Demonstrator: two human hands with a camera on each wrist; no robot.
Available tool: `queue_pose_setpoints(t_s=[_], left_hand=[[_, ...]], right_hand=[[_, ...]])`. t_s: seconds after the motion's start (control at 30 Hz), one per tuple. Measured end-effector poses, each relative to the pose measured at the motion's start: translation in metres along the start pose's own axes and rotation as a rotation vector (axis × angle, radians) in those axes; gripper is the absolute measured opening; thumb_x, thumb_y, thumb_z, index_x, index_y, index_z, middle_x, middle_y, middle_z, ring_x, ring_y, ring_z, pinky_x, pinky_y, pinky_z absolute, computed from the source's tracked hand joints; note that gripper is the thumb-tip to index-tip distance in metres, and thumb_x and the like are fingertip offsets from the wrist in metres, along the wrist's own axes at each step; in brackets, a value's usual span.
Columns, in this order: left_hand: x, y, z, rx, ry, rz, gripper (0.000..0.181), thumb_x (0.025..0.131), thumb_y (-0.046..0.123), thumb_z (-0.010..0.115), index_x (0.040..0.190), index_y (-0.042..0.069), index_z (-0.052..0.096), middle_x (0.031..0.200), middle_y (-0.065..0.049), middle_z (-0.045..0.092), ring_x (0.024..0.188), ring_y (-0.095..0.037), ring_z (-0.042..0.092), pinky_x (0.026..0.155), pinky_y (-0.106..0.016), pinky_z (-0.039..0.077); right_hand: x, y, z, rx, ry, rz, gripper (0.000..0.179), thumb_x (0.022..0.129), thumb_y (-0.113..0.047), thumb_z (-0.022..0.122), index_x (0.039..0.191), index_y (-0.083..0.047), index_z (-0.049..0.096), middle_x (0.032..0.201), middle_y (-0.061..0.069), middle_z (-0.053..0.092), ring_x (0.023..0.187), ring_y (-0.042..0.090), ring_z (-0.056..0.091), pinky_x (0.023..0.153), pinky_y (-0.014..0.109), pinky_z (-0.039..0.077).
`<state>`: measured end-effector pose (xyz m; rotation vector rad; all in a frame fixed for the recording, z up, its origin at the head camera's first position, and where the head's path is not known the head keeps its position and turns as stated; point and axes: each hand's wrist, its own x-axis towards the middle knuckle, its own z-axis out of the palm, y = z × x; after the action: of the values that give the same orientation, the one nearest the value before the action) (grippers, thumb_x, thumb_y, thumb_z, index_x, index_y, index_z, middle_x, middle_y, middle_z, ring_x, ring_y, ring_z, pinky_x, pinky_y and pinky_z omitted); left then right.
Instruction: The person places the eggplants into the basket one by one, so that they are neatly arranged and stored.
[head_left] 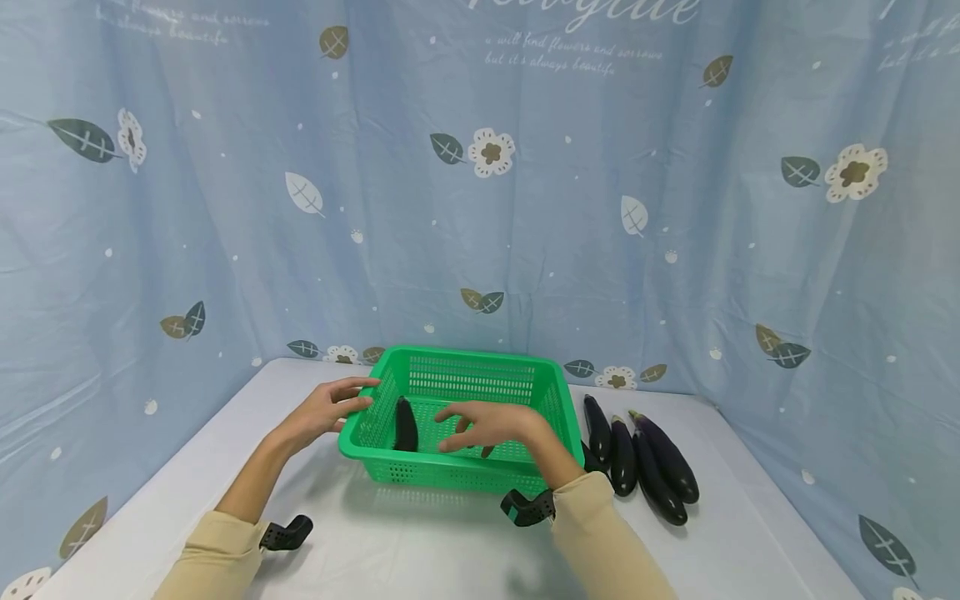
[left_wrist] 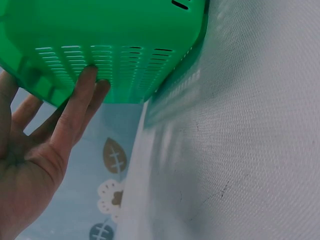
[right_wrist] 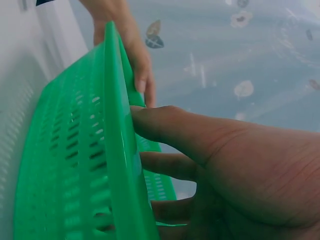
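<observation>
A green plastic basket (head_left: 472, 475) with slotted walls stands on the table. Its left rim is held by my left hand (head_left: 326, 408), with digits over the rim and others under it, against the outer wall (left_wrist: 120, 65). Over the basket's inside hovers my right hand (head_left: 487, 423), fingers spread and loosely bent, nothing in them. One dark eggplant (head_left: 406, 425) lies in the left part of the basket. In the right wrist view the right hand (right_wrist: 225, 165) appears behind the near rim (right_wrist: 117, 135); whether it touches the rim I cannot tell.
Several eggplants (head_left: 663, 454) lie in a bunch on the white table (head_left: 750, 500), right of the basket. One of them is partly hidden by the basket's right side. Behind the table hangs a blue patterned curtain (head_left: 540, 250).
</observation>
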<state>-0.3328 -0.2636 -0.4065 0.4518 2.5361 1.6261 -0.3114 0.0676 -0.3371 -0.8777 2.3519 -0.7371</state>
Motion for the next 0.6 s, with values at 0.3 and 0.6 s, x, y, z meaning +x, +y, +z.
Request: queue_pose_setpoints(t_s=[0.3, 0.6], left_hand=[[-0.001, 0.001, 0.000, -0.009, 0.007, -0.007, 0.059, 0.094, 0.042, 0.064, 0.146, 0.021, 0.047, 0.155, -0.019, 0.038, 0.137, -0.044, 0.042, 0.091, -0.048, 0.056], [0.002, -0.002, 0.000, -0.011, 0.001, -0.015, 0.059, 0.094, 0.044, 0.064, 0.146, 0.025, 0.046, 0.155, -0.017, 0.038, 0.138, -0.042, 0.042, 0.093, -0.048, 0.055]], right_hand=[[-0.015, 0.010, -0.004, -0.002, 0.000, -0.025, 0.056, 0.096, -0.036, 0.063, 0.147, -0.022, 0.043, 0.129, 0.011, 0.058, 0.098, 0.016, 0.064, 0.075, 0.034, 0.058], [-0.034, 0.019, -0.012, 0.013, 0.038, -0.037, 0.052, 0.096, -0.036, 0.063, 0.144, -0.026, 0.044, 0.143, 0.019, 0.049, 0.118, 0.027, 0.060, 0.084, 0.043, 0.056]])
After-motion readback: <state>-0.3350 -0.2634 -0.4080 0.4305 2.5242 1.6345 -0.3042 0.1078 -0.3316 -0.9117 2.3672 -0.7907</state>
